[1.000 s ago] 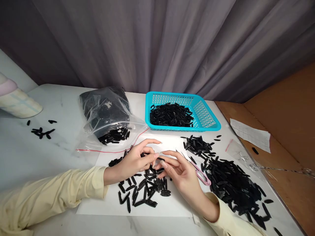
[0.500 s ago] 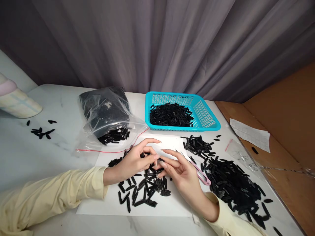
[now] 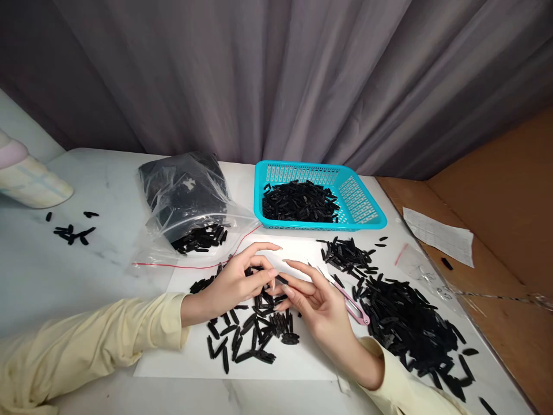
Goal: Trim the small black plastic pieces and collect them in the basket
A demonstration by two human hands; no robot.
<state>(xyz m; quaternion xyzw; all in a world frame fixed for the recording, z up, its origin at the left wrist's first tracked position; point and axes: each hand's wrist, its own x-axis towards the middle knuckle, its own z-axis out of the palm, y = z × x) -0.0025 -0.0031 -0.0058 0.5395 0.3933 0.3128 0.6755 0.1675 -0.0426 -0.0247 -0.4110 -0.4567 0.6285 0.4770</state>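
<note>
Over a white sheet of paper (image 3: 173, 357), my left hand (image 3: 239, 279) and my right hand (image 3: 319, 300) meet at their fingertips. Between them is a small black piece (image 3: 281, 279), pinched by my right thumb and fingers. My left thumb and a finger are pressed together at its left end; whether they grip it too is hard to make out. Loose black pieces (image 3: 254, 340) lie on the paper below and behind the hands. Pink-handled scissors (image 3: 356, 308) rest just right of my right hand, partly hidden by it.
A turquoise basket (image 3: 319, 226) holding black pieces stands at the back. Left of it lies an open zip bag (image 3: 185, 196) of black pieces. Piles (image 3: 410, 323) spread at right, beside a clear bag (image 3: 425, 274) and paper slip (image 3: 438, 236). A tumbler (image 3: 32, 176) stands far left.
The fingertips have shifted slightly, and more of the small black piece between them shows now. Everything else lies as before.
</note>
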